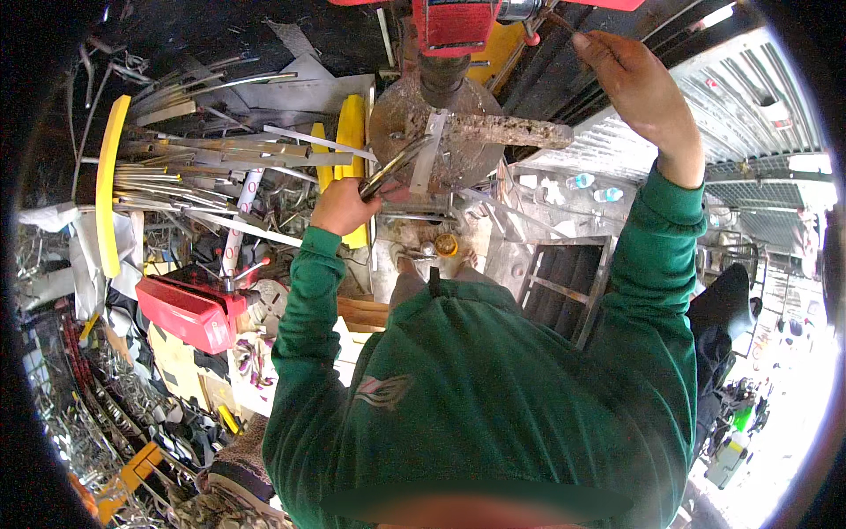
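A red drill press point(451, 26) stands before me, its dark spindle above a round, worn metal table point(392, 141). My left hand point(345, 208) is closed around a pair of dark metal pliers point(401, 163), whose jaws reach a flat metal strip point(428, 163) on that table. Raised at the upper right, my right hand point(630, 84) grips the end of a thin feed lever point(559, 19) on the press; its fingertips are partly hidden. A rough, stained bar point(520, 132) lies across the table, sticking out to the right.
Bundles of metal rods and strips point(176, 185) lie left, near a yellow upright point(109, 185). A second red machine point(189, 313) stands lower left. A dark metal frame point(573, 286) is by my right side. Bottles point(580, 182) and a yellow-orange container point(447, 244) sit lower down.
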{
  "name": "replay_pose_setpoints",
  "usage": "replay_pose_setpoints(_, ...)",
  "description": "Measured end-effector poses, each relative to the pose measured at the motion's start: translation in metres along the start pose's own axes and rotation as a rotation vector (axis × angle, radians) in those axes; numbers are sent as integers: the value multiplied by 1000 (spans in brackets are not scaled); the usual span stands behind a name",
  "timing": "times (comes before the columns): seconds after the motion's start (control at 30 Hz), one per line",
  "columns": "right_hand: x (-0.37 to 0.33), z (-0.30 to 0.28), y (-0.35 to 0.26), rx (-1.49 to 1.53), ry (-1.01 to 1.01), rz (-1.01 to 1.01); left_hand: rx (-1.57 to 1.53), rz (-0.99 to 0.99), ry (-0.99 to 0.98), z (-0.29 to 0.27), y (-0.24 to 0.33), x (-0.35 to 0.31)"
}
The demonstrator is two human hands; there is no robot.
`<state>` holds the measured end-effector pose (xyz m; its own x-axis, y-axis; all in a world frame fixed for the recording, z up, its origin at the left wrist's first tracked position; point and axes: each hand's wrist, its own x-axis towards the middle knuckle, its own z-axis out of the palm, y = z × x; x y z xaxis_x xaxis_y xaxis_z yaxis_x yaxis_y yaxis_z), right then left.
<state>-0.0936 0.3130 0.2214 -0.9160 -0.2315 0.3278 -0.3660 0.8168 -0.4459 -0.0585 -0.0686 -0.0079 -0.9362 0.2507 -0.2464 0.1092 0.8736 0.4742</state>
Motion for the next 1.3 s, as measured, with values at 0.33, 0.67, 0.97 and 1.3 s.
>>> replay_pose_setpoints(0.33,12,-12,6,31,-364,325,-52,-28,-230,8,28,-24)
replay_pose_setpoints(0.67,28,-38,-40,327,-158,115,-175,182,-276,-33,-1,-9)
replay_pose_setpoints(0.97,14,-18,-39,428,-75,231,-120,227,-146,-16,-20,10)
replay_pose_setpoints(1.3,0,9,-10,98,17,87,-116,56,-136,-2,19,-21)
